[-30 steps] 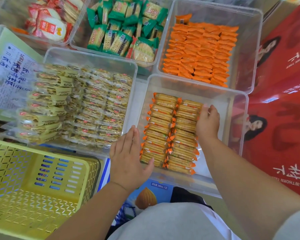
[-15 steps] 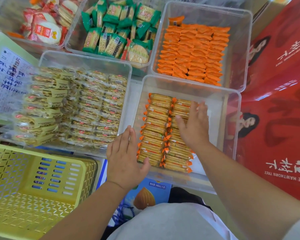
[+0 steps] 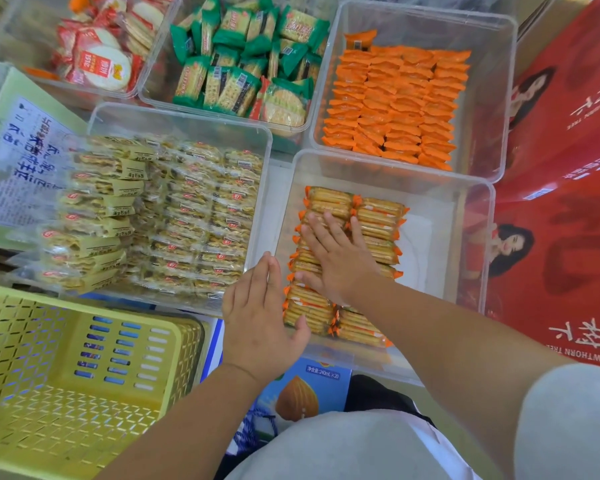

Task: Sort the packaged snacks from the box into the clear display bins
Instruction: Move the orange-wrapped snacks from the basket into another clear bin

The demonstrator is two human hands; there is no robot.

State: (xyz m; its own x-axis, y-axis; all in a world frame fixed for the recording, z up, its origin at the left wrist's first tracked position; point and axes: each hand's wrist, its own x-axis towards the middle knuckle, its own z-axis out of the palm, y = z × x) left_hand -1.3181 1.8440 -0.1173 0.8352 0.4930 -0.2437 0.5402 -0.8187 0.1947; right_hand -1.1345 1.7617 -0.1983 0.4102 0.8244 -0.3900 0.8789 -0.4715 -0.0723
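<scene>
A clear display bin (image 3: 465,202) in front of me holds two rows of biscuit packs with orange ends (image 3: 378,216). My right hand (image 3: 336,258) lies flat on the left row, fingers straight and spread, pressing the packs down. My left hand (image 3: 260,317) rests with straight fingers against the bin's left wall, thumb toward the nearest packs. It holds nothing.
Four more clear bins hold yellow packs (image 3: 174,216), orange packs (image 3: 395,102), green packs (image 3: 243,64) and red-and-white rice crackers (image 3: 101,57). A yellow plastic basket (image 3: 66,375) sits at lower left, a red carton (image 3: 561,168) on the right, a blue almond-drink box (image 3: 302,393) below.
My right hand slid from the right row's far edge leftward across the packs onto the left row. My left hand has kept its place beside the bin.
</scene>
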